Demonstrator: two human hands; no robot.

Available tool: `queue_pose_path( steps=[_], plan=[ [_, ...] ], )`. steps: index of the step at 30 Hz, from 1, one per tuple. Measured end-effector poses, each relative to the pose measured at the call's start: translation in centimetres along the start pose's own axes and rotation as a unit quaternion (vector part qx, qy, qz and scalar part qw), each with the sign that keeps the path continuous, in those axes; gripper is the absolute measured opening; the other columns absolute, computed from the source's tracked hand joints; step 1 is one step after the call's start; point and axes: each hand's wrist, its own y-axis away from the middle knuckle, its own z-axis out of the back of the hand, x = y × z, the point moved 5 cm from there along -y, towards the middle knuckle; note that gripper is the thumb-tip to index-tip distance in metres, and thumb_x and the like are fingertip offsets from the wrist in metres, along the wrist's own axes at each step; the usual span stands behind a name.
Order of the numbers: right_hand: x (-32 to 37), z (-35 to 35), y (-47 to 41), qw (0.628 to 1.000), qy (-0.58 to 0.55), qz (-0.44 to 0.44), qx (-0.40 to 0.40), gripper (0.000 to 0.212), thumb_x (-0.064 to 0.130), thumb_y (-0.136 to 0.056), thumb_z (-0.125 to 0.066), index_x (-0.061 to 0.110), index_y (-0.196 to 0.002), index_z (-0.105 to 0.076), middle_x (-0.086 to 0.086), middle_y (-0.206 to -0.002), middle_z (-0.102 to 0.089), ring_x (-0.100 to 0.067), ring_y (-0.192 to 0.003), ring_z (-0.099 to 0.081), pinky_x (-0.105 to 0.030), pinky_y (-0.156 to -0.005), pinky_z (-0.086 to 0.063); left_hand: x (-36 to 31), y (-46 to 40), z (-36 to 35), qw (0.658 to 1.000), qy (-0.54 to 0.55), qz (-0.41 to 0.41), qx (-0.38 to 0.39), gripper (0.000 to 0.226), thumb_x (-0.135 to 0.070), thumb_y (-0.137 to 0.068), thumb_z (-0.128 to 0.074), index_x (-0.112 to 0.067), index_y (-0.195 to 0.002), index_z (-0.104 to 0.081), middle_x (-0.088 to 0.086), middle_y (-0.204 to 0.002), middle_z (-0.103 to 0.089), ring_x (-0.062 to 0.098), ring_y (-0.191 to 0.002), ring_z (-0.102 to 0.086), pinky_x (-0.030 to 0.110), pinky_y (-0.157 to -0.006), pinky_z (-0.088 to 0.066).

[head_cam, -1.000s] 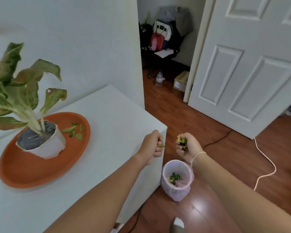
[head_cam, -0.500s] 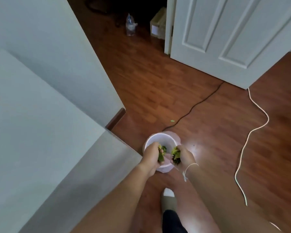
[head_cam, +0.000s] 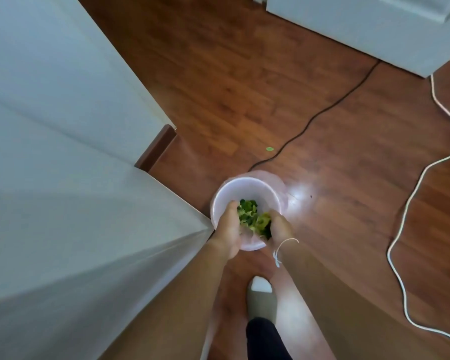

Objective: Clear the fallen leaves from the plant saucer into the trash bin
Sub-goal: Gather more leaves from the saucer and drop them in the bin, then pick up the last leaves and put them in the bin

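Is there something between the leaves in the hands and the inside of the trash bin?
Nothing visible. The left hand and right hand are over the open mouth of the trash bin, the leaves between them above its opening. No lid shows. One stray leaf lies on the floor beyond it.

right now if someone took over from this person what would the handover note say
Left hand: over the trash bin, fingers reaching down into its mouth; whether it grips any leaves is unclear.
Right hand: also at the bin mouth, beside a clump of leaves; grip unclear too.
Leaves: a green pile sits inside the bin between the two hands.
One stray leaf lies on the wooden floor beyond the bin, next to the black cable.
Done: a load of leaves is in the bin.
Left: pull the hands out, pick up the stray leaf, then check the saucer, which is out of view.
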Motion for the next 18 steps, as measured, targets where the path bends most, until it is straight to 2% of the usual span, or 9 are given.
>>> queue_pose_path(
  steps=[2,3,6,9,10,12,14,18],
  plan=[
    [0.0,-0.4,-0.8,1.000,0.025,-0.001,0.019,0.032,0.028,-0.092,-0.052,0.010,-0.117,-0.050,-0.014,-0.101,-0.062,-0.030,-0.090,-0.061,-0.039,-0.084,-0.051,0.1,-0.9,0.0,1.000,0.007,0.015,0.014,0.036,-0.037,-0.098,-0.031,-0.016,-0.079,-0.053,0.004,-0.076,-0.062,0.015,-0.068,-0.059,0.021,-0.040,-0.052],
    [-0.1,-0.5,-1.0,0.999,0.026,-0.007,0.024,0.040,0.032,-0.092,-0.053,0.007,-0.122,-0.050,-0.015,-0.107,-0.064,-0.031,-0.096,-0.063,-0.040,-0.087,-0.052,0.1,-1.2,0.1,1.000,0.003,0.020,0.013,0.037,-0.038,-0.099,-0.030,-0.016,-0.079,-0.052,0.004,-0.077,-0.061,0.016,-0.069,-0.059,0.021,-0.041,-0.052],
    [-0.5,-0.5,-1.0,0.998,0.007,-0.031,0.054,0.053,0.040,-0.091,-0.053,0.006,-0.132,-0.047,-0.014,-0.121,-0.062,-0.030,-0.107,-0.061,-0.041,-0.089,-0.051,0.1,-1.9,0.4,1.000,-0.018,0.019,0.003,0.029,-0.039,-0.099,-0.030,-0.016,-0.089,-0.046,0.000,-0.080,-0.055,0.014,-0.072,-0.055,0.025,-0.058,-0.049],
    [-0.3,-0.7,-0.5,0.995,0.005,-0.039,0.097,0.050,0.043,-0.093,-0.047,0.015,-0.135,-0.043,-0.003,-0.108,-0.053,-0.019,-0.102,-0.052,-0.035,-0.083,-0.043,0.0,-1.9,0.6,1.000,-0.026,0.016,-0.005,0.021,-0.037,-0.099,-0.030,-0.021,-0.106,-0.041,-0.004,-0.079,-0.052,0.013,-0.072,-0.053,0.028,-0.072,-0.044],
    [0.0,-0.8,-0.1,0.994,0.003,-0.039,0.102,0.050,0.043,-0.094,-0.046,0.017,-0.137,-0.041,-0.002,-0.107,-0.052,-0.016,-0.104,-0.049,-0.034,-0.084,-0.040,-0.2,-1.6,0.6,0.999,-0.028,0.015,-0.006,0.026,-0.037,-0.099,-0.030,-0.020,-0.114,-0.042,-0.003,-0.083,-0.054,0.014,-0.077,-0.054,0.029,-0.078,-0.043],
    [0.5,-0.7,0.4,0.994,-0.004,-0.037,0.100,0.053,0.042,-0.093,-0.049,0.017,-0.138,-0.040,-0.004,-0.124,-0.055,-0.016,-0.114,-0.050,-0.032,-0.087,-0.037,-0.5,-1.2,0.8,0.999,-0.043,0.006,-0.013,0.043,-0.037,-0.099,-0.030,-0.015,-0.134,-0.038,0.004,-0.112,-0.055,0.020,-0.105,-0.053,0.029,-0.089,-0.037],
    [1.1,-0.6,1.3,0.996,-0.009,-0.034,0.085,0.058,0.041,-0.091,-0.053,0.015,-0.141,-0.038,-0.006,-0.138,-0.050,-0.017,-0.125,-0.048,-0.030,-0.090,-0.037,-1.2,-0.4,0.8,0.998,-0.058,-0.007,-0.022,0.050,-0.037,-0.099,-0.030,-0.010,-0.141,-0.034,0.010,-0.138,-0.044,0.023,-0.124,-0.044,0.030,-0.091,-0.034],
    [2.0,-0.6,3.5,0.996,0.019,-0.007,0.085,0.059,0.041,-0.094,-0.048,0.012,-0.143,-0.035,-0.008,-0.146,-0.042,-0.022,-0.136,-0.039,-0.034,-0.107,-0.031,-2.3,1.8,0.4,0.997,-0.069,-0.022,-0.016,0.053,-0.039,-0.099,-0.032,-0.009,-0.143,-0.030,0.011,-0.148,-0.035,0.024,-0.133,-0.038,0.032,-0.101,-0.033]
  ],
)
